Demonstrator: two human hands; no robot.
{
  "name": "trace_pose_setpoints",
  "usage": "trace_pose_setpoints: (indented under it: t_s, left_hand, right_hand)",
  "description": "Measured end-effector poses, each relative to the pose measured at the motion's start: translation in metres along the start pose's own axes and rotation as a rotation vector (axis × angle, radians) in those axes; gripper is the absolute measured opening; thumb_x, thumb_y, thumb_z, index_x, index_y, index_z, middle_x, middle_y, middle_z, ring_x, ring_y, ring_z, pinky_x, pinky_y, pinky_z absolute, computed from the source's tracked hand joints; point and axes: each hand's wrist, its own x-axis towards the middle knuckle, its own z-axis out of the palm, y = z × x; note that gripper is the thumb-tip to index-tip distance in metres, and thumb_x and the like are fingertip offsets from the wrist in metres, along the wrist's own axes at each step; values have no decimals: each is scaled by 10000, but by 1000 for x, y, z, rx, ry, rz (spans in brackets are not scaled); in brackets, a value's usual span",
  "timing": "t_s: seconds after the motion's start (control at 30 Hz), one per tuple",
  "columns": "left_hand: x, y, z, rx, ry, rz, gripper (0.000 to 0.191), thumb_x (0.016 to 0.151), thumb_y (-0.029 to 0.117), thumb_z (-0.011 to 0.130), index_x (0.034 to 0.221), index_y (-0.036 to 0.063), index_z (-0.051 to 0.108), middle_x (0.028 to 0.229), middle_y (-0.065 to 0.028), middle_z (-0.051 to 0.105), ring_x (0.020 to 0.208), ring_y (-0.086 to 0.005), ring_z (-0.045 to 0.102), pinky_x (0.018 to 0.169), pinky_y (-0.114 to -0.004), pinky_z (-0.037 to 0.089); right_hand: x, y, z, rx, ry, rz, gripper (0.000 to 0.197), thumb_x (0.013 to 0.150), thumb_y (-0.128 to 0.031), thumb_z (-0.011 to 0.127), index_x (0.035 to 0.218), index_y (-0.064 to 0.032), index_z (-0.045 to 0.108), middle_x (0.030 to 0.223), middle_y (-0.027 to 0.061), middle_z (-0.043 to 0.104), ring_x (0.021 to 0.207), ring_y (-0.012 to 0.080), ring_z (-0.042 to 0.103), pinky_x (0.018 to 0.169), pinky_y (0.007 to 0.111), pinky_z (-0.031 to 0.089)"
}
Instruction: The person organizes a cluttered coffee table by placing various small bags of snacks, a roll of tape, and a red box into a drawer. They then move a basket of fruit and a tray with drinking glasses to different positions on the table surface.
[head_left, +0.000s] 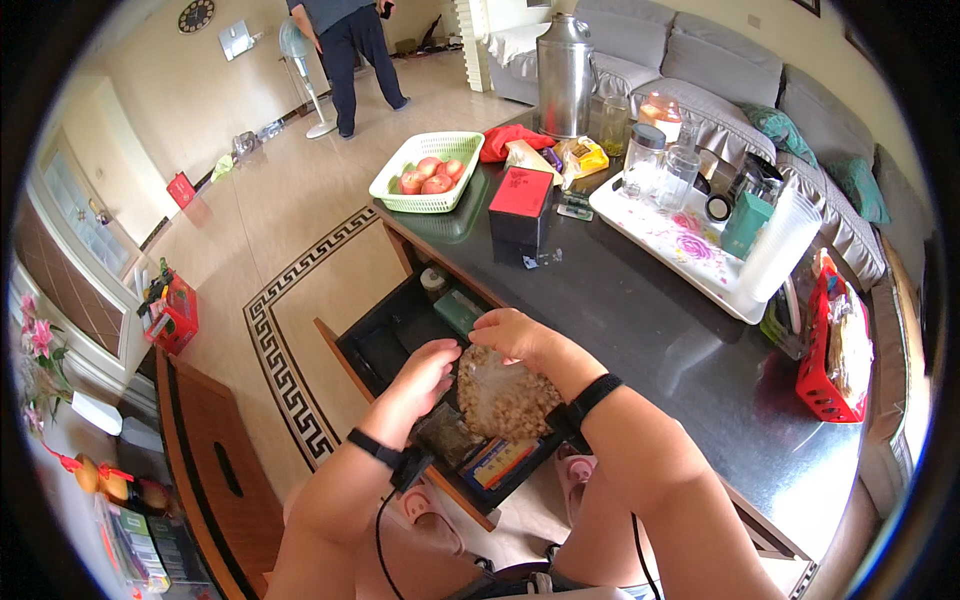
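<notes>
Below me an open drawer (375, 337) juts from a dark-topped coffee table. A clear bag of light brown pieces (510, 397) lies in it, and both my hands are at its far end. My right hand (510, 336) is bent over the bag's top edge, its fingertips partly hidden. My left hand (429, 371) is just left of the bag, fingers curled; whether it touches the bag I cannot tell. Also in the drawer are a green box (457, 311), a small jar (432, 282), a bag of dark dried material (448, 435) and a blue and yellow packet (501, 463).
On the tabletop (600, 300) stand a green basket of apples (427, 172), a red-and-black box (520, 206), a floral tray (667, 247) with glass jars and stacked cups, a metal canister (565, 79) and a red basket (832, 352). A person (352, 52) stands beside a fan.
</notes>
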Motion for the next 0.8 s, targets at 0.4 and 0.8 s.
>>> trace_pose_setpoints:
  t_s: [0.4,0.8]
  left_hand:
    - [-69,-42,-59,-384,212,-446,672,785,285,590,1360,81,309,1462,-136,245,1346,-323,212,1061,-576,100]
    - [-42,-45,-42,-329,174,-250,267,740,277,613,927,96,552,1004,-84,598,970,-269,541,880,-478,414]
  right_hand:
    - [-33,15,41,-277,-49,-136,448,780,-296,666,1122,-18,586,1043,100,597,828,187,553,704,322,452]
    - [-62,12,49,-241,-124,-171,506,785,-329,660,1154,3,563,1102,139,604,1015,219,555,852,314,438]
